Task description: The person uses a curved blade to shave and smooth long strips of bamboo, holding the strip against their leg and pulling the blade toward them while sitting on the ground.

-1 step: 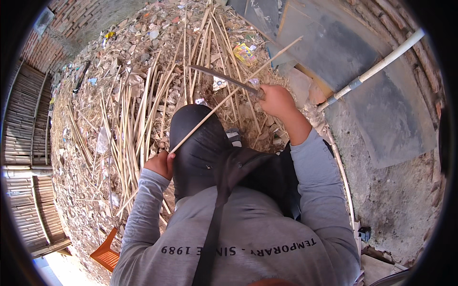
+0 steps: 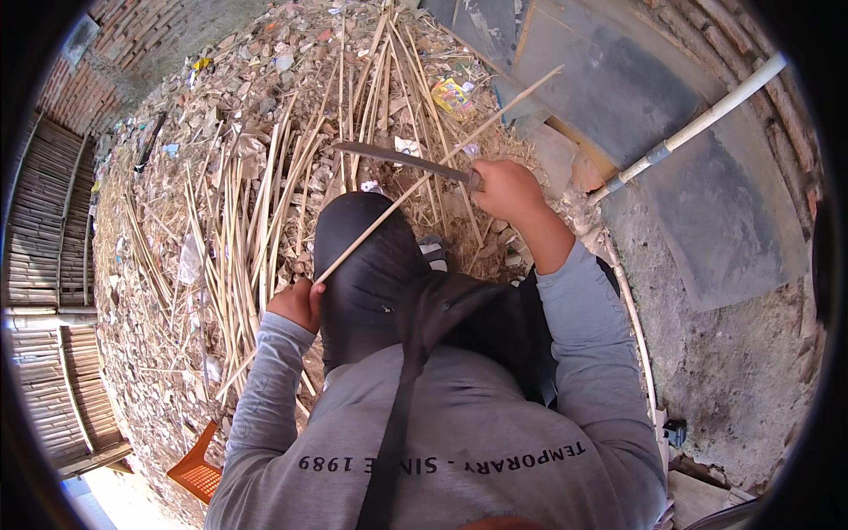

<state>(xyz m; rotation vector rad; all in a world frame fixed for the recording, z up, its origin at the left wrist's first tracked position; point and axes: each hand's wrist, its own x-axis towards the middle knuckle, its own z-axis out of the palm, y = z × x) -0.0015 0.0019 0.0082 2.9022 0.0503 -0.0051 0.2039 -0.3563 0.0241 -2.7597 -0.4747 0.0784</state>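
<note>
My left hand [image 2: 299, 306] is closed around the near end of a thin bamboo stick [image 2: 371, 226]. The stick slants up to the right, across my dark-trousered knee [image 2: 358, 247], and its far end rises past my other hand. In my right hand [image 2: 510, 189] is the handle of a machete [image 2: 402, 159], fingers wrapped round it. Its long dark blade points left and crosses the stick; whether the edge touches it I cannot tell. Beyond and left of my knee, many split bamboo sticks [image 2: 274, 190] lie in loose bundles on the ground.
Rubble and litter [image 2: 256, 53] cover the ground. Grey boards [image 2: 609, 79] and a pale pipe [image 2: 707, 119] are at the right, by a rough wall. A bamboo-slat panel [image 2: 49, 212] stands at the far left. An orange plastic thing [image 2: 196, 468] lies near my left elbow.
The machete and my right hand have shifted slightly left, and the blade tip sits a little lower in the picture. My left hand and the stick are almost unmoved.
</note>
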